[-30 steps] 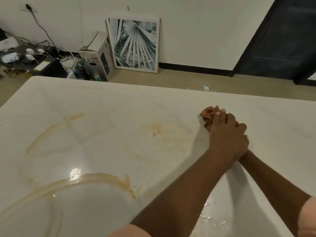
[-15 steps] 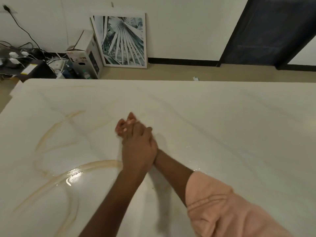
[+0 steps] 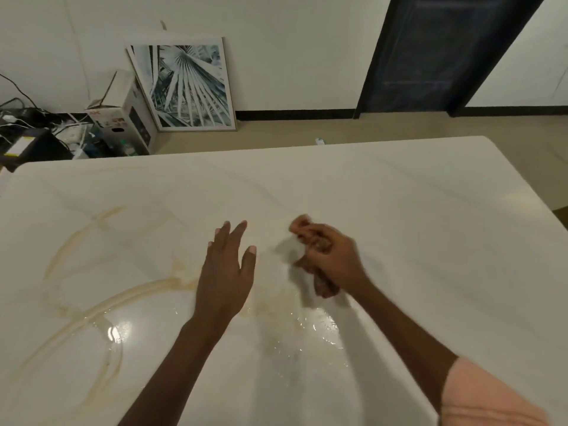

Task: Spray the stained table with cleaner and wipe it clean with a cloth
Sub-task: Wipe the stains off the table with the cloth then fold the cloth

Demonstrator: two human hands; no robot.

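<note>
Showing a white marble-look table (image 3: 399, 210) from above, the head view fills most of the frame with its glossy top. Left hand (image 3: 226, 272), at centre frame, is spread flat with fingers (image 3: 229, 233) straight and slightly apart, holding nothing; whether the palm touches the surface cannot be told. Right hand (image 3: 330, 261), just to its right and apart from it, has its fingers curled tightly round a crumpled pinkish-brown cloth (image 3: 302, 230), a wad of which protrudes above the knuckles and a further fold below the wrist side; the hand is blurred. Tan stain streaks (image 3: 101, 305) curve across the left half of the tabletop, from the middle left down to the lower left edge, one arc running up to the left hand's wrist. Wet film (image 3: 319, 329) glistens in the lower centre, between the two forearms, with a bright reflection at lower left of it. A pink sleeve (image 3: 479, 401) covers the right upper arm at the lower right corner. Beyond the far table edge, a framed palm-leaf print (image 3: 187, 87) leans against the wall at upper left, a cardboard box (image 3: 123, 118) stands just left of it, tangled cables (image 3: 27, 118) lie at the far left, and a dark doorway (image 3: 445, 53) occupies the upper right.
</note>
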